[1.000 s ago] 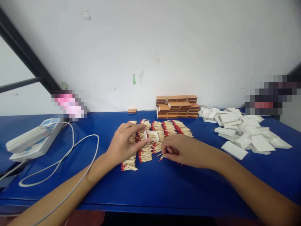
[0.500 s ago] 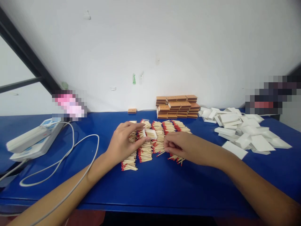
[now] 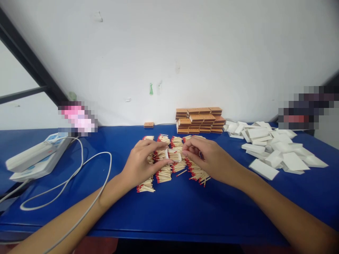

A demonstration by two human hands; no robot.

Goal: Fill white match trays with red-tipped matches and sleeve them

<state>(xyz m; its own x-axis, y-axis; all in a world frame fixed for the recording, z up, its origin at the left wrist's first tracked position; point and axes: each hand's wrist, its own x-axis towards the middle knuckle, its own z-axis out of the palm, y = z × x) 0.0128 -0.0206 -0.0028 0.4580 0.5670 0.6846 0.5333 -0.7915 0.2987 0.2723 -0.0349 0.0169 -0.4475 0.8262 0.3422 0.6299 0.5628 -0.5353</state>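
Red-tipped matches [image 3: 164, 173] lie in several rows on the blue table [image 3: 169, 208]. My left hand [image 3: 141, 160] holds a small white matchbox tray [image 3: 173, 154] between thumb and fingers, just above the matches. My right hand [image 3: 205, 157] is pinched close to the tray's right end, its fingertips closed on a few matches that are mostly hidden by the fingers.
A stack of brown matchbox sleeves [image 3: 200, 120] stands at the wall, with one lone sleeve [image 3: 148, 124] to its left. A heap of white trays [image 3: 272, 146] lies at the right. A white device [image 3: 34, 158] and looping cable [image 3: 76, 180] are at the left.
My right hand has lifted from the matches near the table's front and moved up and back to the tray's right end. My left hand and the tray stayed nearly in place.
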